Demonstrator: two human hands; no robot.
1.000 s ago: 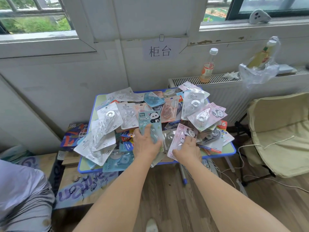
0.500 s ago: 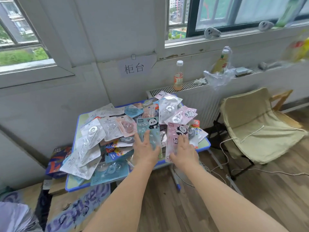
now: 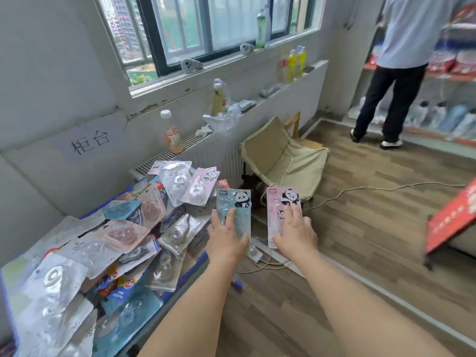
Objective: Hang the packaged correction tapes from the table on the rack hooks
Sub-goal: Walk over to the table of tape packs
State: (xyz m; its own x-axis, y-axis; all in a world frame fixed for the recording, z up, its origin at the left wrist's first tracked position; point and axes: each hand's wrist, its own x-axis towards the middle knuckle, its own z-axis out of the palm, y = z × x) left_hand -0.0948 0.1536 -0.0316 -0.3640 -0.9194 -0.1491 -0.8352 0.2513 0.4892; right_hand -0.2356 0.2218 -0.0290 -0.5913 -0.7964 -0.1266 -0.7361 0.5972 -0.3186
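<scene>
My left hand [image 3: 226, 238] holds a teal panda correction tape pack [image 3: 235, 202] upright in the air, off the right edge of the table. My right hand [image 3: 296, 233] holds a pink panda correction tape pack [image 3: 282, 202] beside it, over the floor. A heap of several more packaged correction tapes [image 3: 123, 235] covers the small blue-rimmed table [image 3: 190, 269] at the lower left. The rack hooks are not in view.
A beige folding chair [image 3: 283, 155] stands ahead on the wood floor, with a cable [image 3: 360, 189] trailing past it. A person [image 3: 396, 68] stands at shelves of goods at the far right. A red board [image 3: 453, 220] leans at the right edge. Bottles line the radiator ledge.
Both hands have lifted their packs off the table pile and carried them rightward. The view has swung right, away from the table, toward the chair and shelves.
</scene>
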